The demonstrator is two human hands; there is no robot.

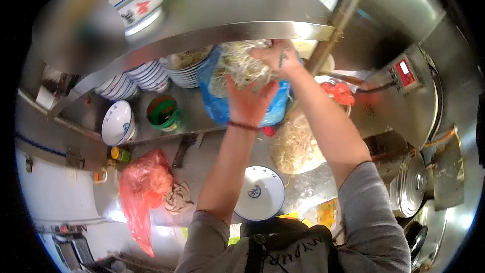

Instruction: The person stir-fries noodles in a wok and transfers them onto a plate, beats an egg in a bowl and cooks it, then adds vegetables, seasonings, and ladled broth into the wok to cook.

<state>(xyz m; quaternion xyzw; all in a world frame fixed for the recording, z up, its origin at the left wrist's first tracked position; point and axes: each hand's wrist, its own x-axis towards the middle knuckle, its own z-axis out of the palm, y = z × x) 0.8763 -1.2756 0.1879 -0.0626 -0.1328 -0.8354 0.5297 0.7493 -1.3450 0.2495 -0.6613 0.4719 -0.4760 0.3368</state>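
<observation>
Bean sprouts (236, 63) upper centre of frame, in a blue bag (216, 111). My left hand (251, 102) touches their lower edge, fingers spread. My right hand (279, 58) at their right side, fingertips unclear, can't tell if pinching. White bowl (259, 194) lower centre; green tub (164, 113) left of the bag.
</observation>
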